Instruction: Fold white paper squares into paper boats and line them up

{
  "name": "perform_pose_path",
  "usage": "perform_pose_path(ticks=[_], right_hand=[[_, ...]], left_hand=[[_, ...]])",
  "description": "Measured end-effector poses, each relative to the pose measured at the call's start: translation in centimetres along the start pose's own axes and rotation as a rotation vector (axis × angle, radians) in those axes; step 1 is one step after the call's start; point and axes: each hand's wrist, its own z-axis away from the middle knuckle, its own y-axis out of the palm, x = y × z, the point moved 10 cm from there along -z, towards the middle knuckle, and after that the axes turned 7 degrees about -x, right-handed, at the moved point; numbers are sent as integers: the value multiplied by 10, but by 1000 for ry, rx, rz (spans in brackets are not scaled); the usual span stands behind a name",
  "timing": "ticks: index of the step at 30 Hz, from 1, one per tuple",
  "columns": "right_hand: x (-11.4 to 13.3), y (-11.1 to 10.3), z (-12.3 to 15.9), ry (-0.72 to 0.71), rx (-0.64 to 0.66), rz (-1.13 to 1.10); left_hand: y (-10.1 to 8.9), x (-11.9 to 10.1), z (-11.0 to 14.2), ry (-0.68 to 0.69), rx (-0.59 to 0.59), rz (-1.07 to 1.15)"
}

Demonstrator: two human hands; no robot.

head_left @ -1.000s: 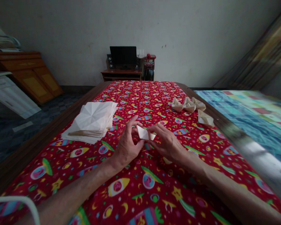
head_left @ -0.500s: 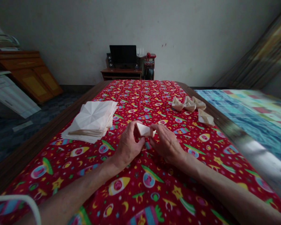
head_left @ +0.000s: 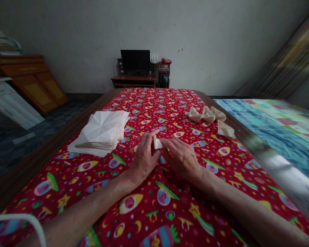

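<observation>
Between my two hands is a small piece of folded white paper [head_left: 158,144], held just above the red patterned tablecloth [head_left: 149,192]. My left hand [head_left: 143,159] grips its left side, the thumb low and the fingers behind. From the right, my right hand [head_left: 182,156] pinches the paper, its fingers covering much of that side. To the left lies a stack of creased white paper sheets [head_left: 100,132]. Several folded paper pieces [head_left: 208,115] stand at the right of the table, with one more folded piece [head_left: 226,129] nearer to me.
A monitor [head_left: 135,61] with speakers stands on a low desk [head_left: 134,79] by the far wall. A red telephone [head_left: 166,61] is beside it. The bed [head_left: 267,127] runs along the right, a wooden cabinet [head_left: 38,82] is at left. A white curved bar [head_left: 28,218] crosses the lower left corner.
My right fingers have moved left over the folded paper, so less of it shows. A finger of my left hand now stretches out past the paper's top edge.
</observation>
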Motion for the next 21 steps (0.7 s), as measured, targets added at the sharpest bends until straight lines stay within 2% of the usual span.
perform_pose_path(ticks=[5, 12, 15, 21], right_hand=[[3, -5, -2, -14, -5, -55], [-11, -1, 0, 87, 72, -409], [-16, -1, 3, 142, 44, -443], [-17, 2, 9, 169, 58, -456]], left_hand=[[4, -12, 2, 109, 59, 8], [-1, -7, -1, 64, 41, 19], [-1, -5, -1, 48, 54, 22], [-9, -18, -3, 173, 28, 1]])
